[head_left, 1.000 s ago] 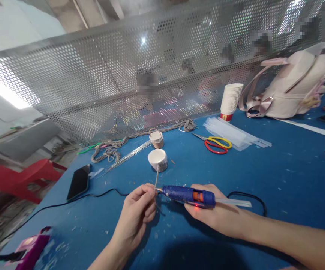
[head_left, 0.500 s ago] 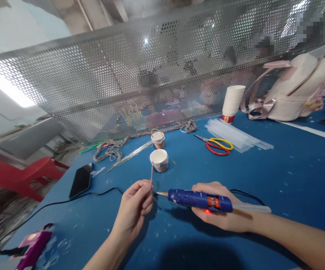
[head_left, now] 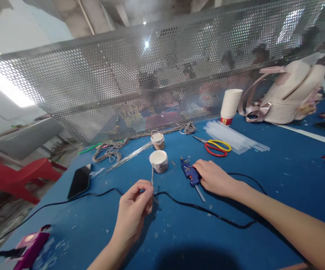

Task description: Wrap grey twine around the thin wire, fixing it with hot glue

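Note:
My left hand [head_left: 135, 204] pinches the end of a thin grey-brown cord [head_left: 152, 176] between thumb and fingertips. The cord runs up to the side of a small open white cup [head_left: 160, 166] with a greyish, rough-looking lower wall. My right hand [head_left: 214, 176] is closed at the handle of a blue hot glue gun [head_left: 189, 171], low at the table, right of the cup. Its nozzle points away from me, and a clear glue stick [head_left: 199, 193] juts from its back. Behind the cup stands a small lidded cup [head_left: 158, 141] with a loop handle.
Scissors [head_left: 217, 147], translucent strips [head_left: 229, 135] and stacked paper cups [head_left: 231, 107] lie at the back right, by a pale backpack [head_left: 286, 105]. Cord bundles [head_left: 107, 153], wires [head_left: 131, 154] and a phone [head_left: 80, 181] are left. A black cable [head_left: 204, 208] crosses the blue table; a perforated screen [head_left: 95, 82] stands behind.
My right hand has carried the glue gun away from the cord, forward and down to the table, turning its nozzle from leftward to away from me. The left hand keeps its pinch.

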`<action>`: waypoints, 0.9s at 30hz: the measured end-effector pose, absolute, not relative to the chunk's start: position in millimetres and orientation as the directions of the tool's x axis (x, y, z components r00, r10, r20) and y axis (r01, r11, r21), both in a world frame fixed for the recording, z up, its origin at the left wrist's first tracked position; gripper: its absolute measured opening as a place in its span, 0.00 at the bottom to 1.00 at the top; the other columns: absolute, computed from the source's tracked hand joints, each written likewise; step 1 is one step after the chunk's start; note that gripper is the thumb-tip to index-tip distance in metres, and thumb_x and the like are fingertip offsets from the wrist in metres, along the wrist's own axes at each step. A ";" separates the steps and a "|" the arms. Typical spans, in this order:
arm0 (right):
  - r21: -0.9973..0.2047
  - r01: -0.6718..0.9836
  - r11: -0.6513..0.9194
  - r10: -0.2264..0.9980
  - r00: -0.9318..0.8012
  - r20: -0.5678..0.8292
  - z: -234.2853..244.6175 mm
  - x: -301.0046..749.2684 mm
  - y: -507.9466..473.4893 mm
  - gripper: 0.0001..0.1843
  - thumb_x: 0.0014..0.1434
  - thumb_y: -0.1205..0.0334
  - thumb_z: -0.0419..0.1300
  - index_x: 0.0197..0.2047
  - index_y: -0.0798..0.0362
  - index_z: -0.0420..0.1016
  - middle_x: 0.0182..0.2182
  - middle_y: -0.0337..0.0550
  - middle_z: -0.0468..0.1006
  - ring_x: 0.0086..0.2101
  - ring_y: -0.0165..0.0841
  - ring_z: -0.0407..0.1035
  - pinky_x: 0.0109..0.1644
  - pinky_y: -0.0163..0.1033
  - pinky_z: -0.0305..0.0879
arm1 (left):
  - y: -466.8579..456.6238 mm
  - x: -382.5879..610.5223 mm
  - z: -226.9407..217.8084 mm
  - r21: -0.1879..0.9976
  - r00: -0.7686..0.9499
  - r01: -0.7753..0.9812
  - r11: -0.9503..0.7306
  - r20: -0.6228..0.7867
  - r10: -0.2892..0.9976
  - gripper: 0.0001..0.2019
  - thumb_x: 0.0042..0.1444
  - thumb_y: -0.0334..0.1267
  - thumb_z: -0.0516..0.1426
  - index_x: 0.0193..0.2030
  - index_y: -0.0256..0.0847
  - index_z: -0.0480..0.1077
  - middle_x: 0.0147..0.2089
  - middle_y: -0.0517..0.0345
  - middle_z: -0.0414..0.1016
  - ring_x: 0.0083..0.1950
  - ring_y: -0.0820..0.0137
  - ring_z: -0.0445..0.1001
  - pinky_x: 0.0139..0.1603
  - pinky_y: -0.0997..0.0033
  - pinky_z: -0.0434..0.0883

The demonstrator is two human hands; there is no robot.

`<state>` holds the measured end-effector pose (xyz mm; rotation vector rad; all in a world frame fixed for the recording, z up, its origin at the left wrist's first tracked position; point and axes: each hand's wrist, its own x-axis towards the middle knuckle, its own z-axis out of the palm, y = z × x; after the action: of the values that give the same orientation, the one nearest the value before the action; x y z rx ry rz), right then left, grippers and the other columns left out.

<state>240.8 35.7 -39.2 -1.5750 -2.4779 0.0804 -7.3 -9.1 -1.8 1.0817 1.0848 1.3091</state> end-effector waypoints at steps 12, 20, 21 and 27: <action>-0.121 0.898 0.422 0.871 -0.366 0.327 -18.5 228.0 15.6 0.18 0.54 0.72 0.52 0.48 0.57 0.70 0.49 0.51 0.72 0.45 0.42 0.65 0.47 0.45 0.57 | -15.8 -6.5 -7.2 0.988 0.049 0.090 -0.127 0.123 0.991 0.10 0.54 0.39 0.59 0.25 0.38 0.68 0.32 0.62 0.64 0.21 0.81 0.56 0.19 0.77 0.55; -0.387 0.858 0.338 0.941 -0.298 0.161 -42.1 236.0 32.8 0.17 0.47 0.79 0.52 0.39 0.57 0.72 0.41 0.54 0.73 0.41 0.41 0.66 0.45 0.44 0.59 | -16.5 -5.5 -6.0 0.990 0.047 0.064 -0.129 0.127 0.991 0.09 0.52 0.39 0.60 0.24 0.39 0.69 0.32 0.62 0.64 0.21 0.80 0.57 0.20 0.77 0.56; -0.418 0.845 0.334 0.942 -0.283 0.180 -44.3 236.4 35.5 0.16 0.48 0.78 0.53 0.40 0.57 0.71 0.41 0.53 0.73 0.41 0.40 0.66 0.46 0.43 0.59 | -16.5 -5.2 -5.5 0.990 0.042 0.060 -0.128 0.126 0.991 0.09 0.52 0.39 0.60 0.24 0.39 0.69 0.32 0.62 0.64 0.21 0.80 0.57 0.20 0.77 0.56; -0.678 0.695 0.239 0.968 -0.112 0.226 -41.1 231.1 44.4 0.19 0.52 0.69 0.51 0.48 0.60 0.67 0.39 0.48 0.76 0.36 0.33 0.70 0.40 0.36 0.65 | -16.5 -2.5 -2.5 0.994 0.009 0.031 -0.109 0.109 0.994 0.09 0.50 0.39 0.61 0.23 0.39 0.69 0.31 0.62 0.65 0.20 0.80 0.57 0.19 0.76 0.56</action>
<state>231.1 44.4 -41.1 -1.5207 -1.8759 0.5459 -2.5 -16.5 -2.5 1.3163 1.1739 1.2691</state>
